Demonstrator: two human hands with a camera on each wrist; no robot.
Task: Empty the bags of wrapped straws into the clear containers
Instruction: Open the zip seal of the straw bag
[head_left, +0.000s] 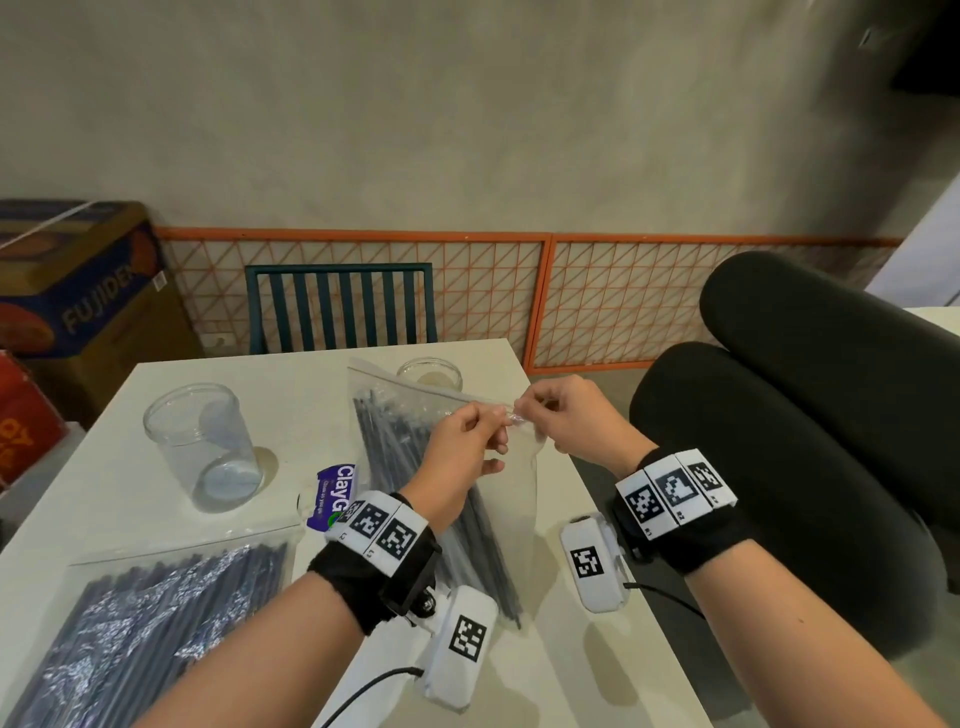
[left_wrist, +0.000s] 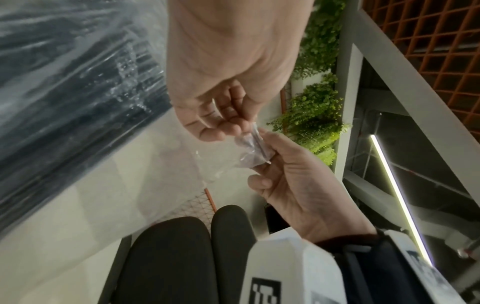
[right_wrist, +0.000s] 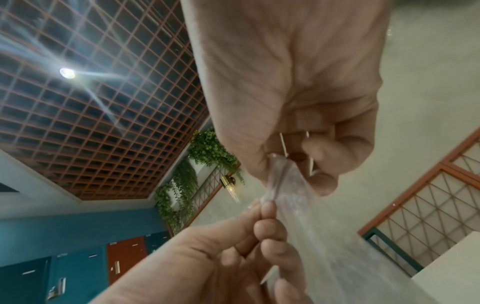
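Observation:
A clear zip bag (head_left: 410, 457) of dark wrapped straws is lifted at an angle over the white table (head_left: 104, 509). My left hand (head_left: 485, 431) and right hand (head_left: 545, 410) both pinch its top right corner, fingertips almost touching. In the left wrist view the left hand (left_wrist: 228, 123) and right hand (left_wrist: 275, 158) hold the crumpled corner (left_wrist: 249, 148). The right wrist view shows the same pinch on the bag's seal strip (right_wrist: 283, 185). A second full bag (head_left: 156, 623) lies flat at the front left. Two clear containers stand on the table, one at the left (head_left: 202, 447), one behind the bag (head_left: 430, 373).
A purple packet (head_left: 332, 496) lies between the left container and the held bag. A teal chair (head_left: 340, 306) stands at the table's far side. Cardboard boxes (head_left: 78, 291) are stacked at the left. My black-clad legs (head_left: 779, 441) are at the table's right edge.

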